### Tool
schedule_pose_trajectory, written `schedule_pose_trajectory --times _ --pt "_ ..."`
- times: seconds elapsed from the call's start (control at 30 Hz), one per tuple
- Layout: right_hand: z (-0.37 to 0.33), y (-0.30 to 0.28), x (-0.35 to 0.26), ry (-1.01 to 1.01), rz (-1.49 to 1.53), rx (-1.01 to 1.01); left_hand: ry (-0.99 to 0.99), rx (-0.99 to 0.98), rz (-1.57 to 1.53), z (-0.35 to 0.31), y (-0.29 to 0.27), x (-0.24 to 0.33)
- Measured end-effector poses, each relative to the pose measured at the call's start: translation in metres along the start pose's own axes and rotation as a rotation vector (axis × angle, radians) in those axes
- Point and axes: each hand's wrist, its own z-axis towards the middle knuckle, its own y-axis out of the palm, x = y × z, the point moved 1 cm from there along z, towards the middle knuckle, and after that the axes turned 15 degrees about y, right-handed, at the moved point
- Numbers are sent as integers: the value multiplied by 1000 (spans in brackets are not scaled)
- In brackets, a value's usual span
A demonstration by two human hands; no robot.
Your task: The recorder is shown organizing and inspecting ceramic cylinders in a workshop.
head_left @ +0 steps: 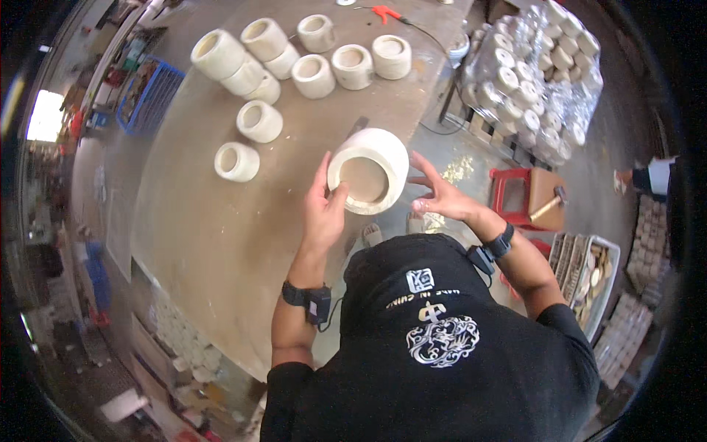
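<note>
My left hand (pixel 322 215) grips a thick white plaster-like mould (pixel 392 151), a squat round block with a wide circular opening turned up toward me. The thumb lies over the rim and the fingers run along the outer left side. What fills the opening is brownish; I cannot tell whether it is a floor or a hole. My right hand (pixel 448 200) is just off the mould's right side, fingers spread and holding nothing. Similar moulds stand on the brown table (pixel 213 250) beyond, among them a single one (pixel 237 162) at left and a stack (pixel 234 66) farther back.
An orange air blow gun (pixel 386 13) with a hose lies at the table's far edge. Right of the table are a plastic-wrapped pile of white cylindrical pieces (pixel 526 92), a red stool (pixel 512 199), a hammer (pixel 549 208) and a white crate (pixel 605 276).
</note>
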Motion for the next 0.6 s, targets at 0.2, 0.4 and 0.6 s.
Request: schedule_pose_trajectory --times 0.2,0.4,0.6 --pt "-7 -21 24 -52 387 -5 -10 -284 160 18 51 -28" --pt "-34 -33 48 44 642 161 -44 -493 60 34 92 -53" --pt "-47 -43 76 15 850 295 -110 -639 -81 46 128 -46"
